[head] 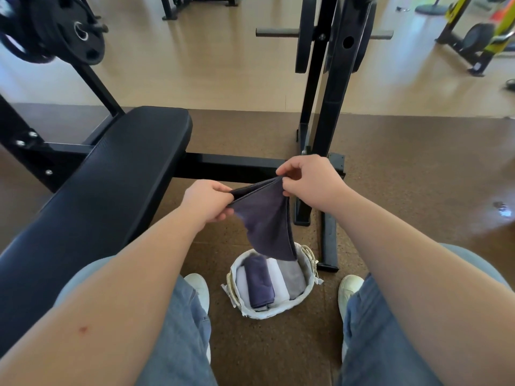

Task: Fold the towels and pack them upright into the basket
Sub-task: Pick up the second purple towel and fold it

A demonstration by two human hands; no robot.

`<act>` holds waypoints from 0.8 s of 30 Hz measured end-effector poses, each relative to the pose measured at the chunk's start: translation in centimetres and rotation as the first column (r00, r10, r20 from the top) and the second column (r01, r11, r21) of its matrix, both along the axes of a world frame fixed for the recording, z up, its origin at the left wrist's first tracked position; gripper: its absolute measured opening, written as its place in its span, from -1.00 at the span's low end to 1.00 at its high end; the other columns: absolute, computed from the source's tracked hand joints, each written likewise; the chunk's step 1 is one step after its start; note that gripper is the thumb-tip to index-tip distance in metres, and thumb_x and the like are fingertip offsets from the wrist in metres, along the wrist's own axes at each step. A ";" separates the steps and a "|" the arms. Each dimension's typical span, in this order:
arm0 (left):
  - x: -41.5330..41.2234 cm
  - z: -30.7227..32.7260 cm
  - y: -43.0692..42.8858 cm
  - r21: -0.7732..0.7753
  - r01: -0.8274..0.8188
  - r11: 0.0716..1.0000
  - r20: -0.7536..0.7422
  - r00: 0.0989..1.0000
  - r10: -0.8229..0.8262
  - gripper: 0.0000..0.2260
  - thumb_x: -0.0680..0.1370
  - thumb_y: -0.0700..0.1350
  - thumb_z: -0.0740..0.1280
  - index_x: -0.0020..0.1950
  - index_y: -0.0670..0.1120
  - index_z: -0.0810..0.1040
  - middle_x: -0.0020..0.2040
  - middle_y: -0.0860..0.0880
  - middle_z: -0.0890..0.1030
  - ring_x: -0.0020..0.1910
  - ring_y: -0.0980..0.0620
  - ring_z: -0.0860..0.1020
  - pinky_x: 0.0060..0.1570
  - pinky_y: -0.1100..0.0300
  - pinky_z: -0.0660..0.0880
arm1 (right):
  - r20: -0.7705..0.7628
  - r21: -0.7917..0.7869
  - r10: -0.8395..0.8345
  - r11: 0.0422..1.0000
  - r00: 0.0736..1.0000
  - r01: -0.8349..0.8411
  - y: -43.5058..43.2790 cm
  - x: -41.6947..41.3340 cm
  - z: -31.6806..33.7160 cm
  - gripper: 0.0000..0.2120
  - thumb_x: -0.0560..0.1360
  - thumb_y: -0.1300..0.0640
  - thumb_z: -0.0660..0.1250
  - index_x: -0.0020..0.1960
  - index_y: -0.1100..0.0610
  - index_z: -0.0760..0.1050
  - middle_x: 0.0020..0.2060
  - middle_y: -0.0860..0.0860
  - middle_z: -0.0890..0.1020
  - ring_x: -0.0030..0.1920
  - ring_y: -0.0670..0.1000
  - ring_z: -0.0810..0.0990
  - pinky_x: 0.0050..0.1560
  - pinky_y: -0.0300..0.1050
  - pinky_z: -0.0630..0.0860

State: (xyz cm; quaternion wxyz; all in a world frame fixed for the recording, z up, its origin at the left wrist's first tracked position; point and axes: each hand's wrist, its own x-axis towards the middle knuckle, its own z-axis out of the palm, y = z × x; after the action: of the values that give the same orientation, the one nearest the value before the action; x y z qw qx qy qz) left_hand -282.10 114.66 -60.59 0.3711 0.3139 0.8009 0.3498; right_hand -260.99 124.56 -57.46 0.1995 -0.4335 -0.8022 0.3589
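A dark navy towel (264, 221) hangs doubled over in the air above the basket. My left hand (207, 200) pinches its upper left corner and my right hand (305, 179) pinches the upper right corner, so the top edge is stretched between them. The towel's lower end dangles over the far rim of the round white-lined basket (306, 292), which stands on the floor between my feet. Inside it stand several folded towels side by side: a white one, a navy one (259, 282), another white one and a grey one (292, 278).
A black padded weight bench (106, 185) runs along my left. Its steel frame and upright rack post (326, 112) stand just beyond the basket. Weight plates (53, 32) hang at the upper left. My white shoes (199, 288) flank the basket on the brown floor.
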 end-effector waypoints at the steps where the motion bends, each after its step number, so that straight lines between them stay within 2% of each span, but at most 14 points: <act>1: -0.1 0.3 -0.1 0.035 -0.014 0.999 0.003 1.000 0.014 -0.84 0.61 -0.18 0.38 0.14 0.02 0.67 -0.10 -0.08 0.72 -0.27 0.07 0.71 -0.34 0.25 0.59 | 0.097 0.079 0.017 0.997 0.995 -0.024 0.0 0.0 -0.3 -0.75 0.59 0.21 0.36 0.23 0.06 0.65 0.01 -0.04 0.71 -0.09 -0.10 0.72 0.07 -0.16 0.66; 4: -0.1 1.0 -0.3 0.097 -0.003 0.995 -0.013 1.000 0.004 -0.84 0.59 -0.17 0.36 0.06 0.04 0.69 -0.14 -0.06 0.73 -0.26 0.05 0.73 -0.34 0.22 0.57 | 0.280 0.181 0.051 0.978 0.959 -0.105 -0.2 -0.5 -0.8 -0.69 0.60 0.20 0.31 0.31 0.10 0.63 0.16 0.03 0.69 0.12 0.00 0.66 0.24 -0.11 0.56; 6: -0.1 1.2 -0.5 0.110 -0.004 0.994 0.021 1.000 0.002 -0.86 0.60 -0.17 0.34 0.04 0.03 0.67 -0.14 -0.07 0.73 -0.23 0.00 0.74 -0.34 0.18 0.58 | 0.237 0.232 0.037 0.968 0.971 -0.094 -0.4 -0.8 -1.1 -0.68 0.61 0.21 0.29 0.33 0.11 0.62 0.22 0.04 0.66 0.21 0.03 0.61 0.29 -0.11 0.49; 9: -0.6 1.1 -0.5 0.124 0.003 0.992 0.079 0.997 -0.012 -0.85 0.63 -0.17 0.32 0.13 -0.05 0.65 -0.10 -0.11 0.73 -0.18 -0.03 0.75 -0.20 0.09 0.66 | 0.106 0.260 -0.013 0.965 0.994 -0.016 -0.3 -1.0 -1.4 -0.70 0.60 0.21 0.29 0.29 0.09 0.63 0.18 0.04 0.66 0.19 0.02 0.60 0.31 -0.08 0.50; 12: -0.7 0.9 -0.3 0.083 0.038 0.996 0.142 0.989 -0.049 -0.85 0.64 -0.19 0.31 0.15 -0.12 0.64 -0.01 -0.18 0.72 -0.13 -0.04 0.75 0.02 0.01 0.69 | 0.181 0.178 0.010 0.983 0.983 -0.043 -0.4 -1.1 -2.0 -0.72 0.59 0.20 0.28 0.24 0.10 0.64 0.09 -0.02 0.66 0.11 0.01 0.61 0.26 -0.01 0.55; 14: -0.6 0.9 -0.5 0.075 0.103 0.992 0.194 0.974 -0.115 -0.81 0.63 -0.10 0.38 0.21 -0.12 0.63 0.05 -0.16 0.71 -0.07 -0.03 0.75 0.11 0.00 0.66 | 0.086 0.121 -0.056 0.992 0.995 0.045 -0.3 -1.0 -2.0 -0.77 0.60 0.18 0.30 0.21 0.08 0.63 -0.01 -0.08 0.65 0.02 -0.02 0.64 0.20 0.01 0.60; 16: -0.7 0.9 -0.7 0.063 0.264 0.962 0.062 0.961 -0.268 -0.75 0.56 -0.04 0.48 0.23 -0.04 0.65 0.06 -0.04 0.72 0.01 0.02 0.72 0.14 0.04 0.64 | -0.037 0.007 -0.136 0.991 0.990 0.136 -0.2 -0.9 -2.0 -0.82 0.64 0.15 0.29 0.20 0.04 0.58 -0.06 -0.08 0.64 -0.06 -0.03 0.67 0.06 -0.01 0.69; 18: -0.7 0.7 -0.8 0.033 0.336 0.941 -0.080 0.940 -0.332 -0.78 0.53 -0.10 0.50 0.17 0.03 0.68 0.01 0.03 0.73 0.02 0.05 0.70 0.13 0.04 0.64 | -0.072 -0.129 -0.167 0.979 0.983 0.156 -0.1 -0.8 -1.9 -0.85 0.67 0.15 0.26 0.21 0.00 0.50 -0.01 -0.04 0.61 -0.04 -0.02 0.66 -0.11 -0.07 0.72; 20: -0.6 0.6 -0.7 0.069 0.281 0.957 -0.064 0.959 -0.277 -0.84 0.58 -0.15 0.44 0.15 0.01 0.67 -0.01 -0.02 0.73 -0.04 0.02 0.72 0.10 0.01 0.67 | -0.076 -0.222 -0.166 0.964 0.983 0.146 0.0 -0.9 -2.2 -0.85 0.70 0.15 0.22 0.24 -0.01 0.44 0.07 0.00 0.58 0.01 0.00 0.64 -0.15 -0.07 0.73; 24: 0.0 0.8 -0.7 0.128 0.156 0.980 0.093 0.981 -0.168 -0.82 0.71 -0.04 0.25 0.30 0.01 0.51 0.10 -0.05 0.68 -0.09 -0.01 0.74 -0.07 0.02 0.70 | -0.149 -0.316 -0.171 0.941 0.974 0.117 0.5 -1.0 -2.4 -0.74 0.66 0.21 0.29 0.33 0.05 0.46 0.12 0.07 0.62 0.08 0.03 0.65 -0.10 -0.13 0.72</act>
State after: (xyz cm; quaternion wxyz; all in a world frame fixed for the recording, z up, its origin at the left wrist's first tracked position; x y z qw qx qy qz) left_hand -282.14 114.01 -59.78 0.4197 0.3813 0.7300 0.3815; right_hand -262.03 125.02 -59.89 0.2252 -0.4838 -0.6825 0.4994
